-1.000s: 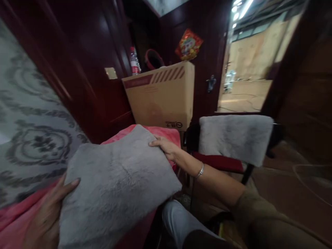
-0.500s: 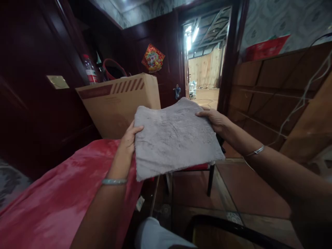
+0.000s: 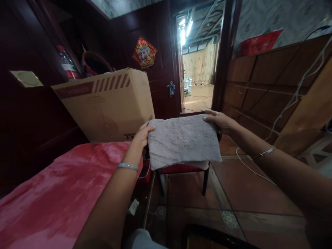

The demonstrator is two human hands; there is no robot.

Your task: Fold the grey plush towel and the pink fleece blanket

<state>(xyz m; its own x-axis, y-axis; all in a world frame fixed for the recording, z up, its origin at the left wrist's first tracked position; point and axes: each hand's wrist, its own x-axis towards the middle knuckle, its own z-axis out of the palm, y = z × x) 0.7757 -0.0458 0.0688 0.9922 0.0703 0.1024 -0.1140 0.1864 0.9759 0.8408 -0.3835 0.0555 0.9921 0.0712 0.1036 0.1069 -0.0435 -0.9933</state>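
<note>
Two outstretched arms hold a grey, rectangular, fluffy cloth by its upper corners, in front of a red-seated chair with black legs.
The left forearm angles up from the bottom edge, where it is cut off; the right forearm slopes in from the right, fading into shadow. The cloth hides most of the chair, leaving a strip of seat and the legs; a pale edge beneath it is hard to make out. Left hand and right hand are each nearly closed, pinching the cloth with thumb in front, most fingers hidden behind.
</note>
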